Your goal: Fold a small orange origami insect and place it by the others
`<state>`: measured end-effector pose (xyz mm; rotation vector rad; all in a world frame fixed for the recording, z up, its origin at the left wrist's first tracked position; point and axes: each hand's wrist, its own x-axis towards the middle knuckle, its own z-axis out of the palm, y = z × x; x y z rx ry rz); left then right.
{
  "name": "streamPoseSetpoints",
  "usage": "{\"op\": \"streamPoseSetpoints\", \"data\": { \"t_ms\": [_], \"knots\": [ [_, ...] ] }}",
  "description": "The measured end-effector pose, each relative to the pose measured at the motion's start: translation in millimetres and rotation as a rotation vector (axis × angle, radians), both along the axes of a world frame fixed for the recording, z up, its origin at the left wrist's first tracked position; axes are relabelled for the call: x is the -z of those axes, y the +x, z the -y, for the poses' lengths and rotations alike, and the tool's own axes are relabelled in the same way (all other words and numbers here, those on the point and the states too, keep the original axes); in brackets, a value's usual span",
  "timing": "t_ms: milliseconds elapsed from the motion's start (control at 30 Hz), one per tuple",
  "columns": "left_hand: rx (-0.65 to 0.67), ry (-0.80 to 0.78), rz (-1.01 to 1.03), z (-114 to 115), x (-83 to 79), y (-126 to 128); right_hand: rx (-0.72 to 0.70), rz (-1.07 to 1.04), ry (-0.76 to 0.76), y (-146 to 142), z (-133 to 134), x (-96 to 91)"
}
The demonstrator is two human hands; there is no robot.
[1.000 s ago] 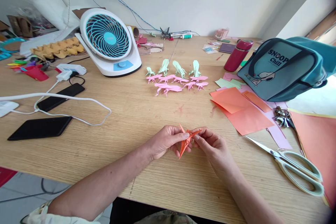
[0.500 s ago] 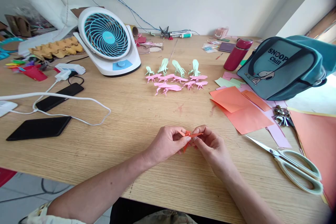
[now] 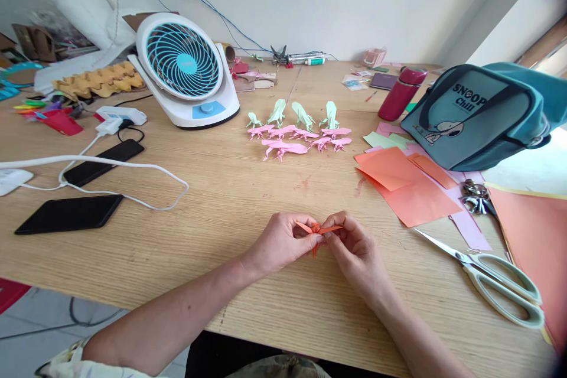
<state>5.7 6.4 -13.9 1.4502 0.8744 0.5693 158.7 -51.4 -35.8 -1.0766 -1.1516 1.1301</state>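
Note:
Both hands meet low over the wooden table (image 3: 230,189) near its front edge. My left hand (image 3: 283,242) and my right hand (image 3: 352,245) pinch a small folded orange paper figure (image 3: 316,228) between their fingertips; only its thin points show above the fingers. Farther back lie several finished pink paper figures (image 3: 283,147) and, behind them, pale green paper figures (image 3: 303,113) standing upright.
Orange paper sheets (image 3: 398,180) lie right of my hands, scissors (image 3: 496,277) farther right, a teal Snoopy bag (image 3: 478,112) and a red bottle (image 3: 401,94) behind. On the left are a desk fan (image 3: 186,68), two black phones (image 3: 71,212), a white cable (image 3: 133,168).
The orange figure, which hung down with its long point showing a second ago, now sits turned and mostly covered between my fingertips. My hands have closed in on it.

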Motion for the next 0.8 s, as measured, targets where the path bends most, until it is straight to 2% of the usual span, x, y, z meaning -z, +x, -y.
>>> {"op": "streamPoseSetpoints", "data": {
  "t_ms": [200,333,467,633,800],
  "knots": [
    [0.034,-0.078,0.086,-4.7,6.6,-3.4,0.028,0.053,0.06,-0.1,0.4,-3.9],
    [0.027,-0.059,0.102,-7.2,8.5,-3.8,0.048,0.117,0.083,-0.2,-1.0,-6.4],
    [0.028,-0.012,0.119,-10.8,6.6,-4.7,0.064,0.085,0.089,0.5,-2.4,-7.5],
    [0.042,-0.034,0.098,-15.7,1.8,-7.5,0.136,0.117,0.065,3.7,-3.2,-6.7],
    [0.005,-0.064,0.105,-16.7,2.6,-6.6,0.087,0.049,0.035,3.6,-4.9,-7.8]
  ]
}}
